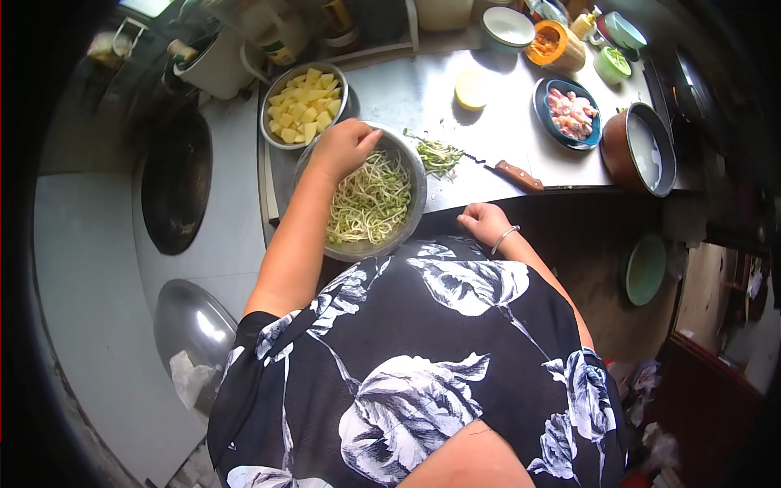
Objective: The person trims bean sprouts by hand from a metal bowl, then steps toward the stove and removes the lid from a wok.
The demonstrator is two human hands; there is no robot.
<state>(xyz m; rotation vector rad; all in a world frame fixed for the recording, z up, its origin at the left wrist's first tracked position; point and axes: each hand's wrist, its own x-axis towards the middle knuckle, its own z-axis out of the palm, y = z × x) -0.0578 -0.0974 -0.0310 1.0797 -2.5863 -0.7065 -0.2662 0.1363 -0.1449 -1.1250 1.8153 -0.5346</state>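
Observation:
My left hand (348,148) is closed over the far rim of a metal bowl (416,191). Pale bean sprouts with green tips (370,199) fill much of this bowl. Whatever the curled left fingers may hold is hidden. Close to my body, at the counter's front edge, my right hand (486,222) is closed with its fingertips together; I cannot make out anything in it. A silver bangle (504,237) circles that wrist. Right of the bowl lies a small heap of sprouts (439,156), beside a wooden-handled knife (518,175).
Beyond the sprouts stands a bowl of cut potatoes (305,107). Farther right are a yellow round piece (471,89), a cut pumpkin (556,45), a blue bowl of raw meat (572,114) and a brown pot (639,149). A dark wok (176,183) stands at left.

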